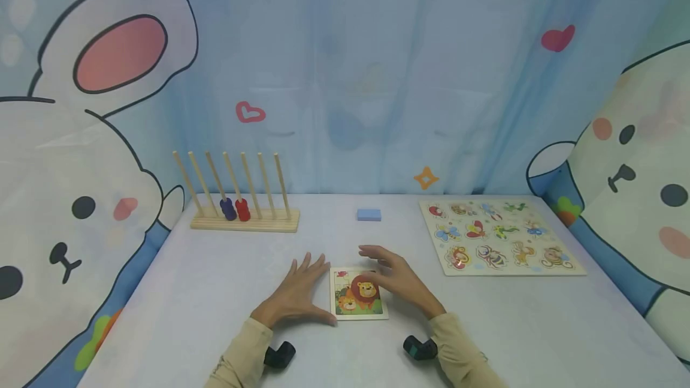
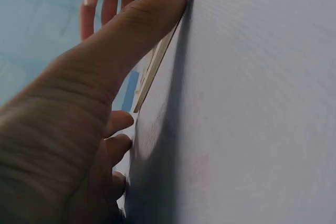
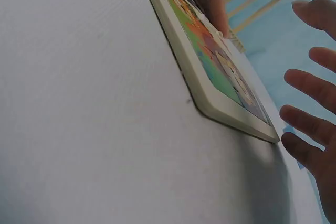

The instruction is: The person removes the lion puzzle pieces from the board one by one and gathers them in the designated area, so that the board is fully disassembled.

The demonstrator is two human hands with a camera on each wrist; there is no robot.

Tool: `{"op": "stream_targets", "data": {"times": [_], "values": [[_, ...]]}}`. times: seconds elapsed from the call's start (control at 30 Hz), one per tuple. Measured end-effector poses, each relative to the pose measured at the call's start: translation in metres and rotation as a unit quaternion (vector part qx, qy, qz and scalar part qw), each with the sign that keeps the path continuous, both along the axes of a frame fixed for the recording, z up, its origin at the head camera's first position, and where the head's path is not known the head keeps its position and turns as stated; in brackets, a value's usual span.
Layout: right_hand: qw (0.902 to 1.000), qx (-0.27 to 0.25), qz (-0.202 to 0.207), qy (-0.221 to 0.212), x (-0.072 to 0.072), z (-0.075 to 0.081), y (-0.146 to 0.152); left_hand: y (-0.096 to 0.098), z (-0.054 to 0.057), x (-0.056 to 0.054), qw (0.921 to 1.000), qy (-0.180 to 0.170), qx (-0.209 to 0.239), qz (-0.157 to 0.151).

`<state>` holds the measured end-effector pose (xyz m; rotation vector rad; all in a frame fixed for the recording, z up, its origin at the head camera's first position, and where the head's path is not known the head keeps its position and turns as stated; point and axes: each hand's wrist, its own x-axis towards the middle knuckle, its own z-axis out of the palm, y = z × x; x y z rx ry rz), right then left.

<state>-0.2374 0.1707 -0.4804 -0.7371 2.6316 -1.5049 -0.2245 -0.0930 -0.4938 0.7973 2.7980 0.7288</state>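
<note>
A small square picture puzzle board (image 1: 357, 310) with a lion and a cub lies flat on the white table in the head view. My left hand (image 1: 299, 295) is at its left side, fingers spread and thumb touching or close to the lower left corner. Over the board's right side hovers my right hand (image 1: 401, 280), fingers loosely bent and holding nothing. In the right wrist view the board's light rim (image 3: 197, 85) shows, with the right hand (image 3: 315, 108) apart from it. The left wrist view shows the left thumb (image 2: 142, 22) at the board's edge.
A wooden rack (image 1: 245, 223) with upright pegs and blue and red beads stands at the back left. A blue block (image 1: 369, 215) lies at the back middle. An animal puzzle board (image 1: 512, 238) is on the right. Behind the table hangs a printed curtain (image 1: 366, 76).
</note>
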Motion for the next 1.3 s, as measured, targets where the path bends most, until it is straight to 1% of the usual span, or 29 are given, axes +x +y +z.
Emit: {"op": "stream_targets", "data": {"times": [0.07,0.2,0.37,0.47,0.6,0.67,0.77,0.97,1.1,1.3], "values": [[0.9999,-0.004,0.014,-0.010,-0.004,-0.002,-0.005,0.000,-0.001,0.000,1.0000,0.006,-0.002,-0.004],[0.9992,0.013,0.037,-0.005,-0.011,-0.006,-0.014,0.000,-0.003,0.000,0.9999,0.014,0.000,-0.009],[0.9979,0.047,0.044,0.002,-0.016,-0.008,-0.020,0.000,-0.005,-0.001,0.9999,0.014,-0.001,-0.008],[0.9964,0.060,0.057,0.018,-0.018,-0.008,-0.023,0.000,-0.007,-0.002,0.9999,0.015,-0.006,-0.006],[0.9924,0.078,0.076,0.057,-0.020,-0.010,-0.026,-0.001,-0.008,-0.002,0.9998,0.016,-0.008,-0.004],[0.9909,0.084,0.081,0.067,-0.021,-0.010,-0.026,-0.001,-0.008,-0.002,0.9999,0.016,-0.005,-0.004],[0.9887,0.101,0.081,0.076,-0.023,-0.012,-0.027,-0.001,-0.007,-0.001,0.9998,0.019,-0.002,-0.007],[0.9864,0.134,0.069,0.065,-0.027,-0.015,-0.031,-0.002,-0.006,0.000,0.9997,0.024,0.001,-0.010],[0.9852,0.146,0.067,0.058,-0.028,-0.013,-0.033,-0.002,-0.005,0.001,0.9997,0.024,0.002,-0.009],[0.9830,0.154,0.074,0.068,-0.029,-0.011,-0.034,-0.001,-0.004,0.001,0.9997,0.023,0.000,-0.007]]}}
